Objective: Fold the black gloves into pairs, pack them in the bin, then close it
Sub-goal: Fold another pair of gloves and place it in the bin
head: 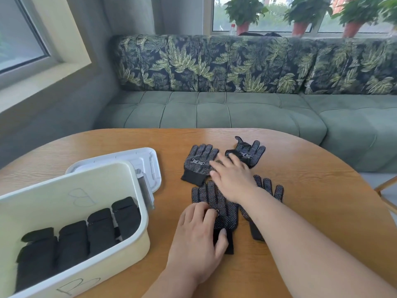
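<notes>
Four black knit gloves with white grip dots (198, 162) lie loose mid-table on the round wooden table (300, 168). The left hand (197, 237) lies flat on the nearest glove (224, 211), fingers relaxed and together, thumb on its cuff. The right hand (232, 179) has its fingers straight and slightly spread, tips touching the two far gloves. At the left edge, a cream plastic bin (53, 194) holds folded black pairs (96, 231).

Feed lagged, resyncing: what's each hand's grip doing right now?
Left hand: open, pressing flat on the nearest black dotted knit glove.
Right hand: open, fingers straight, touching the far-left black dotted glove, holding nothing.
</notes>
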